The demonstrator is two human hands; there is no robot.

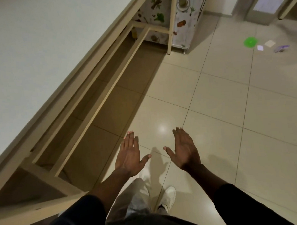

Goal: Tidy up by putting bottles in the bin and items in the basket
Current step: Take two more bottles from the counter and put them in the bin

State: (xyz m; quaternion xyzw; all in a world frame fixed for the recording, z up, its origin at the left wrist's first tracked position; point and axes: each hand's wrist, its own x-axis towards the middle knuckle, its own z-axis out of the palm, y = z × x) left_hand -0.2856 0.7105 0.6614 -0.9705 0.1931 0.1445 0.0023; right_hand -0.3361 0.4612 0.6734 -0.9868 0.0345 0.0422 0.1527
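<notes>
My left hand and my right hand are held out flat over the tiled floor, fingers spread, holding nothing. Far off at the upper right, loose items lie on the floor: a round green lid-like object, two pale flat squares and a small purple packet. A grey bin-like box with a white sheet on top stands at the top right. No bottle and no basket are in view.
A white-topped table with a pale wooden frame runs along the left. Behind its far leg stands a cabinet covered in vegetable-print film. My legs and white shoes are below my hands.
</notes>
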